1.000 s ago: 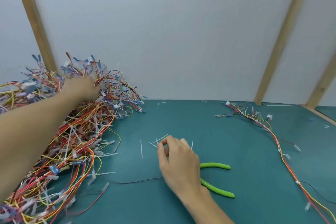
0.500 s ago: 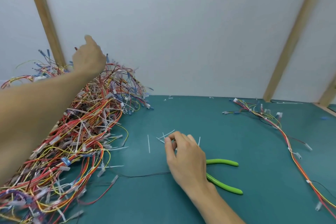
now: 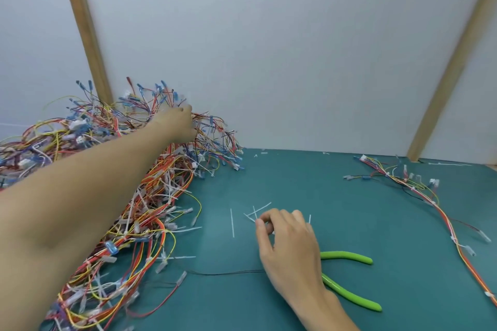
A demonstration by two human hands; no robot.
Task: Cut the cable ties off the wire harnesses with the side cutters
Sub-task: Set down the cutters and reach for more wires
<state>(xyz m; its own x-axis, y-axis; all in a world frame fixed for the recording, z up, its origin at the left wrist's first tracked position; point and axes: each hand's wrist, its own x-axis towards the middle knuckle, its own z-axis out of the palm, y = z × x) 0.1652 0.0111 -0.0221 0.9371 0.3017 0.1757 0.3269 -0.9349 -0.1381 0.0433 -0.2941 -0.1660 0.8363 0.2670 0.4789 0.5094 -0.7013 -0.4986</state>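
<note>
A big tangled pile of wire harnesses (image 3: 139, 217) with white cable ties fills the left of the teal mat (image 3: 376, 236). My left hand (image 3: 178, 123) reaches to the pile's far top, where its fingers curl into the wires of a harness. My right hand (image 3: 290, 247) rests on the mat at centre, with thumb and forefinger pinching a short cut cable tie among several loose cut cable ties (image 3: 232, 223). The side cutters (image 3: 349, 298) lie under and behind that hand. Only their green handles show, and neither hand holds them.
One separate wire harness (image 3: 419, 191) trails along the mat's right side to the front corner. A thin black wire (image 3: 226, 273) lies across the mat below my right hand. White wall panels with a left wooden post (image 3: 83, 27) and a right wooden post (image 3: 451, 67) close off the back.
My left hand lifted off the pile, rose up against the wall, then came back down onto the pile's far top. My right hand stayed over the cut ties and cutters.
</note>
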